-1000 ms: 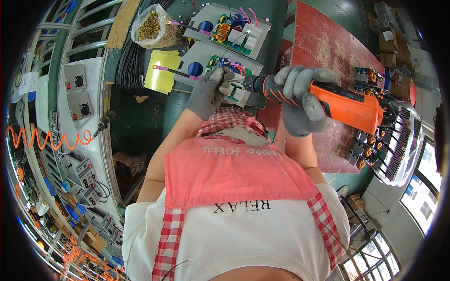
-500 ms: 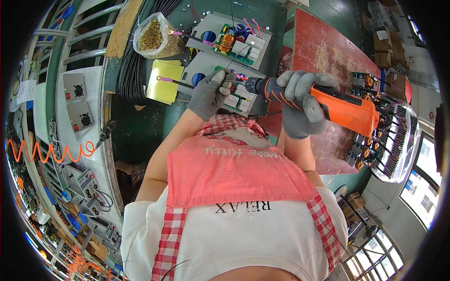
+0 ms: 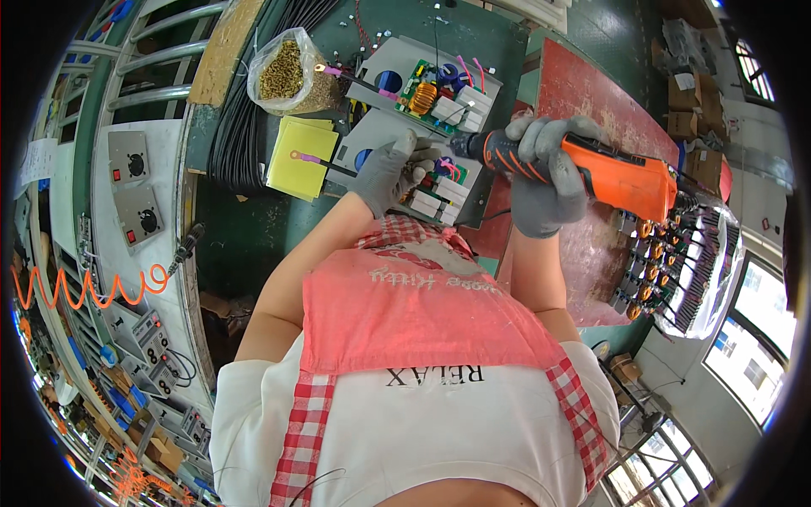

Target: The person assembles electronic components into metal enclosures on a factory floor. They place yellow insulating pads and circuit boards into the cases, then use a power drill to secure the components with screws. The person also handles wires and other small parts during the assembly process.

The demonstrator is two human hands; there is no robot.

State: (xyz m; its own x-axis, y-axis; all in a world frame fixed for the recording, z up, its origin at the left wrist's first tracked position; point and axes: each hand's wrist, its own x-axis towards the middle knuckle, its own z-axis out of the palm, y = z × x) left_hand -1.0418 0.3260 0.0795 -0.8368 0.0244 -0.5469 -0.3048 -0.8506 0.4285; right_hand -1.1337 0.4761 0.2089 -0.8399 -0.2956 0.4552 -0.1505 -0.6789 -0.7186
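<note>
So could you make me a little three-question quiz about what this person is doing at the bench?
1. True or false: the right hand holds an orange power screwdriver.
2. What does the left hand rest on? A) the bag of small brass parts B) the nearer grey metal plate with a circuit board C) the yellow sheet
3. Fill in: both hands wear grey ____.

Key: 1 true; 2 B; 3 gloves.

An orange-and-black electric screwdriver [image 3: 591, 169] lies level, tip at a green circuit board [image 3: 435, 182] on a grey plate.
</note>
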